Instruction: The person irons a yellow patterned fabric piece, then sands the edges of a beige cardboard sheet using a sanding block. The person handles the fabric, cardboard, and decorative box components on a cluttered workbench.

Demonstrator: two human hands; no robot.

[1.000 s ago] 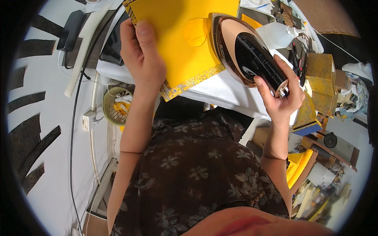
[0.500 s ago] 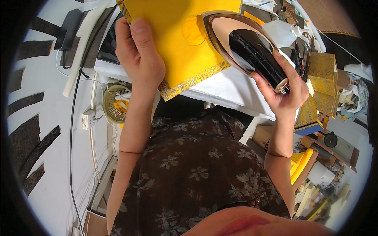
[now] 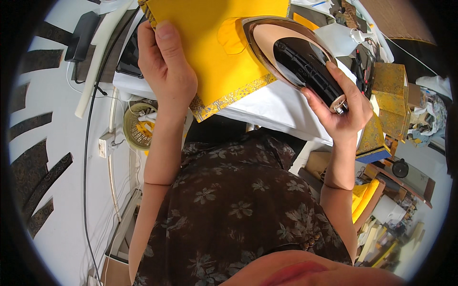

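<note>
My left hand grips the left edge of a yellow panel, thumb on its face and fingers behind. Patterned brocade trims the panel's lower edge and upper left edge. In my right hand is a handheld iron, rose-gold with a glossy black top; my fingers wrap around its rear end. The iron's pointed front lies over the right part of the panel, and its soleplate is hidden. Beside the tip, a small rounded yellow flap shows on the panel. A white sheet covers the table beneath.
A white plastic bottle with a nozzle stands beyond the iron. Brocade-covered boxes stack at the right. At the left are a green basket with scraps and a black cable hanging down the wall.
The iron and the panel have shifted very slightly left, together with both hands. Both grips stay the same.
</note>
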